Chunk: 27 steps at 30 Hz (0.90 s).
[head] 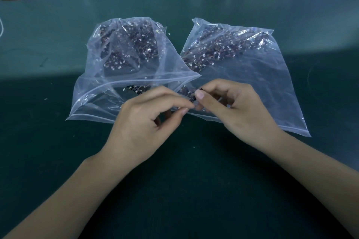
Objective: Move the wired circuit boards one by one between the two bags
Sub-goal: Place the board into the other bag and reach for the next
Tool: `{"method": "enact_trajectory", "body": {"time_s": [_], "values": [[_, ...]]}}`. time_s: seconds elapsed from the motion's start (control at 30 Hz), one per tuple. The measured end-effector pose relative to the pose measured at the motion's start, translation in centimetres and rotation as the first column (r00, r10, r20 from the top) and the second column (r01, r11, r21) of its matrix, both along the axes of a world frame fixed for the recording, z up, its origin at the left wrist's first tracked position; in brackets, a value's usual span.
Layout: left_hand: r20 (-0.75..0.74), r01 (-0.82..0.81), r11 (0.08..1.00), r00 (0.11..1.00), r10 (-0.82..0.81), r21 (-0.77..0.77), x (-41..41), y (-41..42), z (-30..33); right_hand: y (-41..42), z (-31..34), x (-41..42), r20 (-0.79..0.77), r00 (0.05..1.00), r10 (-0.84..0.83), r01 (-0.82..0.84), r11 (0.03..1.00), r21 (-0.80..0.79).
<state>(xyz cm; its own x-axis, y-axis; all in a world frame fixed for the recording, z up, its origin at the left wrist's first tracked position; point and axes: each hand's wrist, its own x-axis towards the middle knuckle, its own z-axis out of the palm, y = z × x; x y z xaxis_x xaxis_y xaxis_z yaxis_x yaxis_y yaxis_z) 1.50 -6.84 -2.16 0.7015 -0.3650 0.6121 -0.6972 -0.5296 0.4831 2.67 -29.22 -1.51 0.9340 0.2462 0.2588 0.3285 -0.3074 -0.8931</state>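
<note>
Right hand (239, 106) and left hand (147, 120) both pinch one small circuit board (193, 98) between two bags (124, 68) on the worktop (58, 141).

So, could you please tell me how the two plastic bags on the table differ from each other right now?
The left bag lies with its mouth toward the person, and its boards form a compact heap at the far end. The right bag lies slanted, and its boards spread in a long band across its far end. A few boards lie near the left bag's mouth; the right hand covers the right bag's near edge. Both are clear, hold dark wired boards and rest on the green table.
</note>
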Motion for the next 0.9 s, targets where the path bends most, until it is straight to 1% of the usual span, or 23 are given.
{"method": "enact_trajectory", "body": {"time_s": [0.1,0.2,0.3,0.43,0.53,0.73,0.9], "values": [[-0.067,-0.025,0.998,0.998,0.021,-0.059,-0.09,0.05,-0.19,-0.06,-0.1,0.1,0.001,1.0,0.001,-0.001,1.0,0.013],[-0.188,-0.072,0.977,0.982,0.034,-0.2,-0.34,-0.17,-0.26,0.0,-0.14,0.09,-0.007,1.0,0.013,-0.013,1.0,0.022],[-0.262,-0.102,0.944,0.965,0.018,-0.312,-0.49,-0.24,-0.1,0.04,-0.16,-0.03,0.0,0.999,0.033,-0.033,0.999,0.002],[-0.323,-0.1,0.915,0.946,-0.034,-0.39,-0.46,-0.23,0.04,0.22,-0.04,-0.25,0.018,0.998,0.054,-0.053,0.998,-0.041],[-0.351,-0.104,0.914,0.935,-0.044,-0.393,-0.45,-0.31,-0.04,0.25,0.04,-0.34,0.012,0.998,0.058,-0.058,0.998,-0.007],[-0.338,-0.104,0.908,0.94,-0.043,-0.406,-0.33,-0.44,-0.15,0.3,0.25,-0.3,-0.025,0.998,0.063,-0.062,0.997,0.038],[-0.327,-0.1,0.921,0.945,-0.031,-0.375,-0.35,-0.55,-0.4,0.21,0.06,-0.16,0.006,1.0,0.017,-0.017,1.0,0.004]]}}
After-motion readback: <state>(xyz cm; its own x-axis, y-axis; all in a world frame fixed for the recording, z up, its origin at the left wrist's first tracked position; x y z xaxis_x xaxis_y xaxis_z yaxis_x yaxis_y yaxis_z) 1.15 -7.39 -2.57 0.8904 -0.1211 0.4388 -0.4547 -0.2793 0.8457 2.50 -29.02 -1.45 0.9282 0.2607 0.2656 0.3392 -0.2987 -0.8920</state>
